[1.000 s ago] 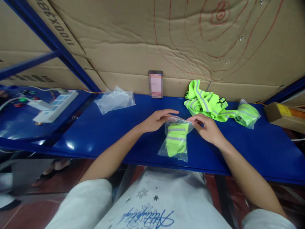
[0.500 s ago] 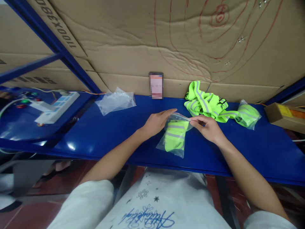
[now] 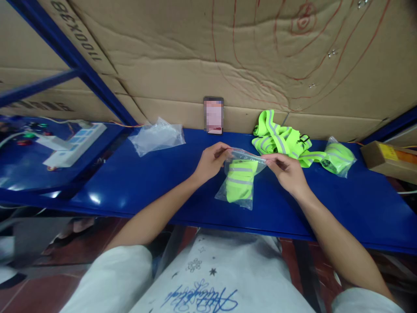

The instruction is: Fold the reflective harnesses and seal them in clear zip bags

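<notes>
We pinch the zip bag (image 3: 239,184) of folded hi-vis vest at mid-shelf (image 3: 137,182), left hand (image 3: 213,160) and right hand (image 3: 286,171) closed on its top corners, and should press evenly along the seal

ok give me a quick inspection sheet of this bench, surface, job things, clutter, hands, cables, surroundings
surface: glossy blue bench, light glare at left.
job's things: clear bag holding a folded neon-yellow vest, lying between the hands.
clutter: empty clear bags; loose vests; another bagged vest; phone leaning upright; brown box.
grippers: left hand and right hand each pinch the bag's top edge.
cables: power strip with wires at far left.
surroundings: cardboard wall with red pen lines; blue frame bars.
</notes>
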A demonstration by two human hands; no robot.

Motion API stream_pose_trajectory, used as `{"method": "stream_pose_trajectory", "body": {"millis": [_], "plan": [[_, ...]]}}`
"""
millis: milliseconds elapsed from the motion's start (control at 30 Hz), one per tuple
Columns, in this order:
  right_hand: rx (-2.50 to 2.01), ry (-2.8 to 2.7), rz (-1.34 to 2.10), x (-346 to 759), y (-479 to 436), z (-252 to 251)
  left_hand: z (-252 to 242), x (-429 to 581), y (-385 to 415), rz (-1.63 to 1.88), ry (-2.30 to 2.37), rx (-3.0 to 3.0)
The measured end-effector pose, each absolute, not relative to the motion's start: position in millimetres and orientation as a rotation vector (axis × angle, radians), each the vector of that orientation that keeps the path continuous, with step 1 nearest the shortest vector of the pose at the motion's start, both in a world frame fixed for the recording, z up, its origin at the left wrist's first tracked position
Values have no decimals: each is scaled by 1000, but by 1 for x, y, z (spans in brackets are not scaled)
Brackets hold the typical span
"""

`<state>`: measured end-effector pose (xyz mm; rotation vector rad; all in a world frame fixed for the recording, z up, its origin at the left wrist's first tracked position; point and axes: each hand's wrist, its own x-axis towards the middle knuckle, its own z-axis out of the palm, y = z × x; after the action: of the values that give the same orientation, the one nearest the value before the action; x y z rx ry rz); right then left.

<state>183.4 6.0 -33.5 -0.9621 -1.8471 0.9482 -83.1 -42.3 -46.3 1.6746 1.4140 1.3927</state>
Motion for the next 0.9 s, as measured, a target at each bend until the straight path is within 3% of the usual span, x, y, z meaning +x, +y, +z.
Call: {"method": "stream_pose_trajectory", "body": {"millis": [433,567,633,700,900], "plan": [[-908,-1966,1076,184,3,-32,-36,-78,-46,1443,1205,1631],[-943,-1966,1029,184,5,-33,-20,-129,-38,1136,1361,2052],[-1005,-1871,1053,183,8,-34,-18,-173,-36,825,1899,2274],[-1048,-1783,1192,180,10,-37,-21,-218,-37,364,2352,2122],[-1107,-1653,1687,171,10,-53,-33,-252,-46,179,2483,1931]]}}
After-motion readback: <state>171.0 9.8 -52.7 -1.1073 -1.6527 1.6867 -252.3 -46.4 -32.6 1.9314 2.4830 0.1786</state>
